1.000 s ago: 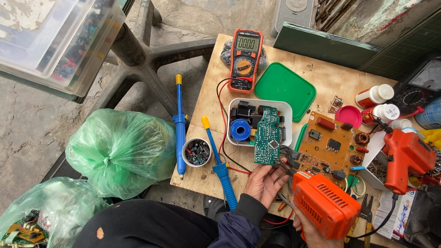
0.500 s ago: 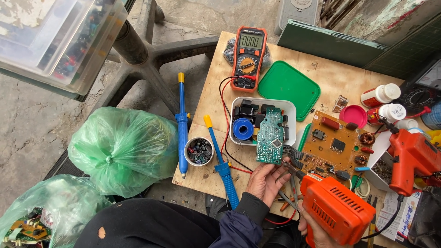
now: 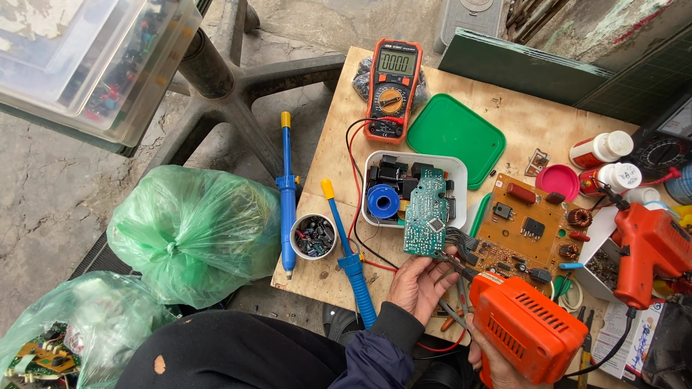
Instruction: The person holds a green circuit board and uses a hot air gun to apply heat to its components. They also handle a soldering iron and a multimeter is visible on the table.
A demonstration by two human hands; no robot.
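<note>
Holding a small green circuit board (image 3: 427, 214) upright by its lower edge, our left hand (image 3: 420, 283) is pinching it between thumb and fingers, just in front of the white plastic tray (image 3: 456, 175) on the plywood tabletop (image 3: 519, 119). The board is leaning over the tray's near rim, and a grey ribbon cable (image 3: 461, 245) is running from it to the larger brown circuit board (image 3: 530, 227) lying flat to the right. Our right hand (image 3: 484, 360) is gripping an orange soldering gun (image 3: 526, 333) from below, its fingers wrapped closed around the body, close to the table's near edge. Inside the tray we are seeing a blue spool (image 3: 383, 200) and dark components. Left of our hand, a blue screwdriver (image 3: 348, 252) with a yellow tip is lying beside a small round tin of parts (image 3: 313, 235), with a blue desoldering pump (image 3: 287, 193) just beyond it. An orange multimeter (image 3: 392, 88) is sitting at the far edge, next to a green lid (image 3: 455, 137). Another orange glue gun (image 3: 645, 248) is resting at the right. Two green plastic bags (image 3: 191, 230) are sitting on the ground.
</note>
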